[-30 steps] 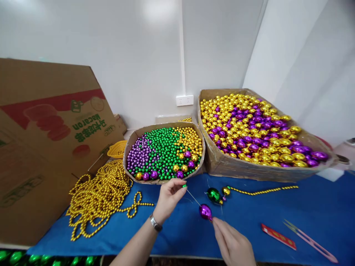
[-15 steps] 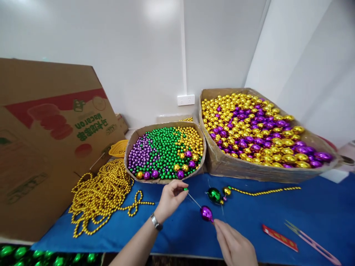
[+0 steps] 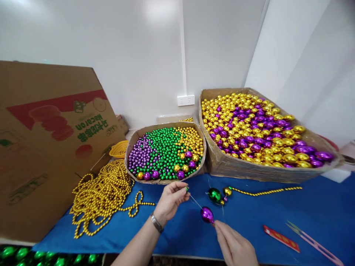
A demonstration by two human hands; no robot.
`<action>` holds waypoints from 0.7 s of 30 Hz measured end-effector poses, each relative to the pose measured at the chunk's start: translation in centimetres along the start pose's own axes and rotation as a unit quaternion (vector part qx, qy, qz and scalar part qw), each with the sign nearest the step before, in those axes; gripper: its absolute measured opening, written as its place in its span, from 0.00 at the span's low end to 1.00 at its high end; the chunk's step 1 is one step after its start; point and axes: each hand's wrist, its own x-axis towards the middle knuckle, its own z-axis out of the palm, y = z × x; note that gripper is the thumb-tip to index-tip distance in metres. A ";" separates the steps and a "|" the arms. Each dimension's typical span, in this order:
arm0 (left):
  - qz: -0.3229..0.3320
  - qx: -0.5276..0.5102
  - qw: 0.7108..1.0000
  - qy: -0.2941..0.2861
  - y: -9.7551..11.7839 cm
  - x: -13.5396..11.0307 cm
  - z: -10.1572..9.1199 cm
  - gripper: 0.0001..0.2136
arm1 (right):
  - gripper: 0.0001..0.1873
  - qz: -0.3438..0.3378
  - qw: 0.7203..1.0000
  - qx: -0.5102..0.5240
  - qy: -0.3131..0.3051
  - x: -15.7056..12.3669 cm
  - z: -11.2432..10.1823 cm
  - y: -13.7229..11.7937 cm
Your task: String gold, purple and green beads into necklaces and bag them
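- Working over a blue surface (image 3: pixel 183 240), before and beneath the bead box (image 3: pixel 163 125); perhaps risking a lost piece from rolling over the edge farthest from that box.
- Seeing a large box (image 3: pixel 235 168) right of the bead box, heaped with gold and purple balls; liable to spill after a bump.
- Noting loose gold strands (image 3: pixel 102 188) left of the bead box; apt to snag or tangle in a leftward sweep.
- Pinching with both hands in front of the bead box: left hand (image 3: pixel 173 199) closed on a green bead, right hand (image 3: pixel 237 244) closed on the narrow tip of the purple ball.
- Finding the purple ball (image 3: pixel 207 214) in front of the bead box, rightward; could twist free through so small a grip.
- Finding the green bead (image 3: pixel 186 188) just before the bead box; easily lost through slack fingertips.
- Seeing a thin cord (image 3: pixel 195 199) taut from left fingertips to ball; might snap or slip under too hard a pull.
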 end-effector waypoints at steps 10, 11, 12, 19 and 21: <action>0.015 0.042 0.999 0.009 -0.1 0.0 0.0 0.14 | 0.18 -0.001 1.000 -0.001 0.001 -0.1 -0.1 0.1; 0.016 0.047 0.999 0.007 -0.2 0.0 0.0 0.14 | 0.19 -0.002 1.000 -0.003 0.001 -0.1 0.0 0.0; 0.021 0.057 0.998 0.006 -0.2 -0.1 0.0 0.14 | 0.19 -0.004 1.000 -0.006 0.002 -0.1 0.0 0.0; 0.127 0.277 0.951 -0.054 0.1 -0.5 0.7 0.15 | 0.20 0.006 1.000 -0.024 0.013 0.0 0.9 0.1; 0.194 0.373 0.907 -0.033 1.1 0.7 0.3 0.15 | 0.20 0.014 0.999 -0.025 0.021 -0.1 0.9 0.4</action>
